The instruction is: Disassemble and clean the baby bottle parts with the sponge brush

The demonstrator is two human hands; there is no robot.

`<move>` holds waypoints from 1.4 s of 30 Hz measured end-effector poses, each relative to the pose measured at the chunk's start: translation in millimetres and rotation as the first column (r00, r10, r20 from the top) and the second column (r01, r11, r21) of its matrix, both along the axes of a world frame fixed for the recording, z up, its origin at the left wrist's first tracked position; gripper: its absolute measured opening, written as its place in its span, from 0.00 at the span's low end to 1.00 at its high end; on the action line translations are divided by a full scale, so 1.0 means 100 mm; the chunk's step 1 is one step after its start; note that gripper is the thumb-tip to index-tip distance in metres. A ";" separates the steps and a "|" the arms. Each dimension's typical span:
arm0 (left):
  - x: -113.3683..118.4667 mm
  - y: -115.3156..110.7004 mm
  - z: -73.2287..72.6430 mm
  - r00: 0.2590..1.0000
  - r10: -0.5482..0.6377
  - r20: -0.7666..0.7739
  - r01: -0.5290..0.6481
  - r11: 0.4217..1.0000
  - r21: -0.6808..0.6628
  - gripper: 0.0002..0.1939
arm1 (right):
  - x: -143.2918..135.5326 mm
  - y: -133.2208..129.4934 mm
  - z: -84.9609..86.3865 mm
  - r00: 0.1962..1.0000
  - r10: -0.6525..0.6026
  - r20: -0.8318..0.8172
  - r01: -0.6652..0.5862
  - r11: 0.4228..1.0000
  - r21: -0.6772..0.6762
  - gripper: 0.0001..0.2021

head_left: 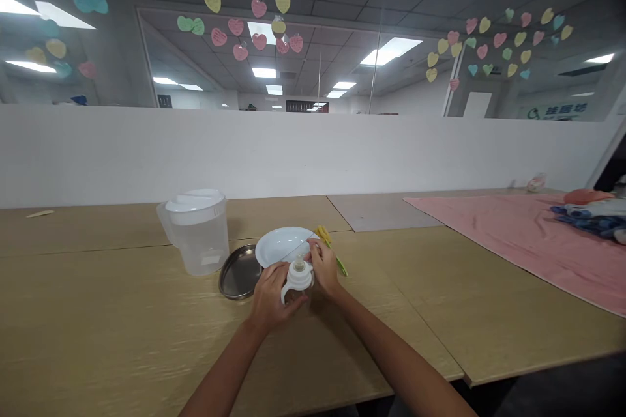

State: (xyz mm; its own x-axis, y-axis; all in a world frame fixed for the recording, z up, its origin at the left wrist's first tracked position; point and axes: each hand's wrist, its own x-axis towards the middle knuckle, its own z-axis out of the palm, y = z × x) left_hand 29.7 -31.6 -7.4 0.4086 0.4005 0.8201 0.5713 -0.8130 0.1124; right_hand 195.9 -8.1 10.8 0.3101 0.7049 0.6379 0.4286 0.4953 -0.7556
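A small clear bottle with a white cap [299, 275] and a white loop handle stands upright in front of me, a translucent spout on top. My left hand [270, 294] is closed around its left side, thumb across the front. On the other side, my right hand [325, 267] is next to the cap with its fingers pinched together. A thin pale line crosses the plate towards those fingertips; what they hold I cannot make out. Just behind the hands lies a white plate [278, 242]. A yellow flower [323, 233] with a green stem lies beyond my right hand.
A round metal dish [239, 273] sits left of the plate, partly under its rim. Farther left stands a translucent lidded pitcher [200, 238]. Pink cloth [513, 228] covers the table's right side, with folded clothes [591, 215] on it. A white partition [293, 153] rises behind.
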 end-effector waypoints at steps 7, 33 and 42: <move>0.00 -0.05 0.07 1.000 0.017 -0.004 -0.017 1.000 0.015 0.28 | 0.01 -0.01 0.02 0.992 -0.104 0.071 0.106 0.994 -0.017 0.18; 0.00 -0.07 0.08 0.998 -0.038 0.050 0.041 0.997 -0.059 0.21 | -0.12 -0.33 0.12 0.918 0.128 0.377 -0.257 0.912 0.318 0.07; -0.02 -0.08 0.10 0.994 -0.096 0.059 0.102 0.987 -0.124 0.20 | -0.16 -0.31 0.13 0.872 0.207 0.444 -0.326 0.921 0.211 0.13</move>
State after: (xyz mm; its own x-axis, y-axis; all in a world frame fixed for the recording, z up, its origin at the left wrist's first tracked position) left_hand 28.0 -39.4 2.1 0.4091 0.4620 0.7869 0.4793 -0.8426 0.2455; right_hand 180.0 -39.3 23.9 -0.1927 0.5036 0.8421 0.4885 0.7936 -0.3628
